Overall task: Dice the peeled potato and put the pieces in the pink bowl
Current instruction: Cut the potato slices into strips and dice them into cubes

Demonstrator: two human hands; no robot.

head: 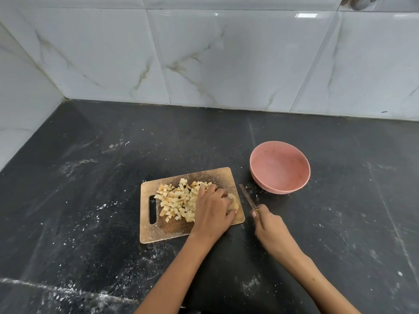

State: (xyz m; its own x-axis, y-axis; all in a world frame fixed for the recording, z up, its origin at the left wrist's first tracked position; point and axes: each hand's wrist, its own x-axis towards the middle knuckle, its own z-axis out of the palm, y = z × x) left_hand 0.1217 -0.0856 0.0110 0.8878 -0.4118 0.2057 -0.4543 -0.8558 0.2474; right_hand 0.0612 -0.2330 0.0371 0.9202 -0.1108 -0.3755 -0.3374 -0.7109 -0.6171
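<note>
Steadying the last potato chunk (233, 203) on the board (165, 227) with left hand (213, 211): fingers curled over it, thumb tucked against its near side, grasping it at the board's right end. Right hand (269, 227) clenched round the handle of the knife (248, 198), blade off the board, pointing up toward the bowl (280, 167).

Doing the step well, by judgement: bring blade back over the board before cutting; keep left fingertips curled back behind the knuckles, away from the edge; lay the chunk on its flattest face to stop rocking; slice into slabs, then sticks, then across, matching the size of the dice (176, 200) already cut. Keep the heap pushed left, clear of the cutting spot. Mind the chunk's place near the board's right edge; slide inward first, lest bits drop onto the counter (90, 177). Afterwards, carry dice across to the bowl, just right of the board and standing empty, so none moved yet.

Counted: one board, one knife, one pink bowl, one uncut chunk, partly hidden under the hand. Dice: several dozen, heaped, too many and too overlapped for an exact tally. Two hands.
</note>
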